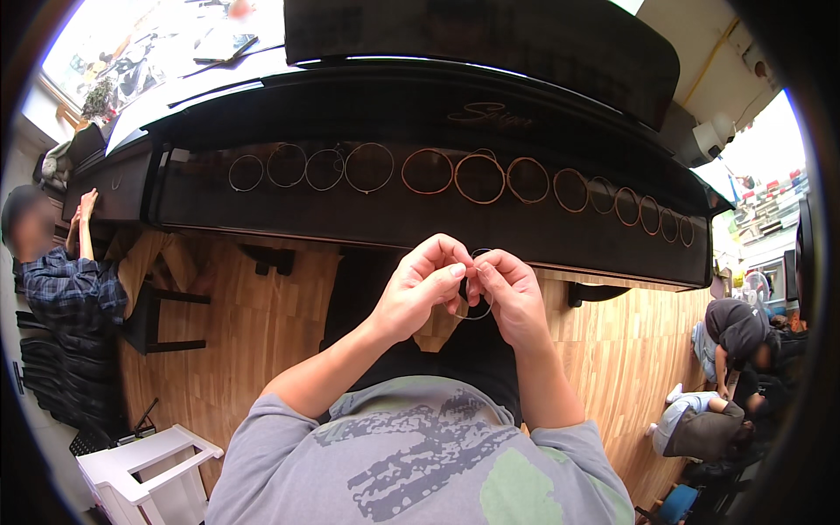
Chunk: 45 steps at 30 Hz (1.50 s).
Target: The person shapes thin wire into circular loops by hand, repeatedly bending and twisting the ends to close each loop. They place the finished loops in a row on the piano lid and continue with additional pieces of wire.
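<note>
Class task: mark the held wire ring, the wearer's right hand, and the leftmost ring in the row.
Held wire ring [475, 318]: head view, lower curve of the wire.
Right hand [517, 300]: head view, middle of the hand.
Leftmost ring [246, 191]: head view, bottom of its loop.

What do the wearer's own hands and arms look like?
The left hand and right hand are bare: no gloves, and no watch or bracelet shows. Both forearms are uncovered below short grey sleeves, part of a grey shirt with dark and pale-green printed patches.
</note>
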{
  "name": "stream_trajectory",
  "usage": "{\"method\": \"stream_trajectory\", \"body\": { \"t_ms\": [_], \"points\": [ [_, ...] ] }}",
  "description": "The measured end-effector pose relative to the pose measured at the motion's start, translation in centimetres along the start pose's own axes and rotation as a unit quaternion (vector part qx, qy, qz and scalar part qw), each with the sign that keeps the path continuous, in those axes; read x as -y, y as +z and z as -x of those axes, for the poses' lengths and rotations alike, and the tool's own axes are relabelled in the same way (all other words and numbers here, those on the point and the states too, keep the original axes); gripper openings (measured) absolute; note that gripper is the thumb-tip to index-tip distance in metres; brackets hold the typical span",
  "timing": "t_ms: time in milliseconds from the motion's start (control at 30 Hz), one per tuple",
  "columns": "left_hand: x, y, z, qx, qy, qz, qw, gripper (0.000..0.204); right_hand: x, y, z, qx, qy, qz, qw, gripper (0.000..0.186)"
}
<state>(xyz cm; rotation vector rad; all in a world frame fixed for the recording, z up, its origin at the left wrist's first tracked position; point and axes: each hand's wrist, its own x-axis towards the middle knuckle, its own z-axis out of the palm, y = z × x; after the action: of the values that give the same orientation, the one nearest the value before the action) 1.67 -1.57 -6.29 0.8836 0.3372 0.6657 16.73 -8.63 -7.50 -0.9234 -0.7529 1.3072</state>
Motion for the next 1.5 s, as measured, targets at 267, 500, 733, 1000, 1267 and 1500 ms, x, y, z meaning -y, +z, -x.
{"method": "stream_trajectory", "body": {
  "t_ms": [267, 500, 733, 1000, 1267, 1500],
  "points": [
    [-0.1, 0.6, 0.2, -0.036, 0.061, -0.188, 0.980, 0.019, -0.4, -0.8, 0.2, 0.052, 0.064, -0.079, 0.993, 0.017],
    [0.0, 0.6, 0.1, -0.032, 0.048, -0.154, 0.986, 0.015, -0.8, -0.2, 0.4, 0.034, 0.083, -0.077, 0.993, 0.023],
    [0.1, 0.2, 0.0, -0.101, 0.077, -0.292, 0.948, 0.012, -0.7, 0.9, 0.3, -0.102, -0.236, 0.302, 0.918, 0.020],
    [0.5, -0.1, -0.2, -0.117, 0.235, -0.519, 0.813, 0.010, -0.8, 1.7, 0.4, -0.123, -0.296, 0.599, 0.734, 0.015],
    [0.9, -1.0, -0.3, -0.121, 0.246, -0.572, 0.773, 0.009, -0.6, 1.3, 0.4, -0.144, -0.290, 0.529, 0.785, 0.010],
    [-0.4, -0.5, 0.4, -0.028, 0.096, -0.471, 0.876, 0.012, 0.8, 0.0, 1.3, -0.066, -0.062, 0.154, 0.984, 0.012]
  ]
}}
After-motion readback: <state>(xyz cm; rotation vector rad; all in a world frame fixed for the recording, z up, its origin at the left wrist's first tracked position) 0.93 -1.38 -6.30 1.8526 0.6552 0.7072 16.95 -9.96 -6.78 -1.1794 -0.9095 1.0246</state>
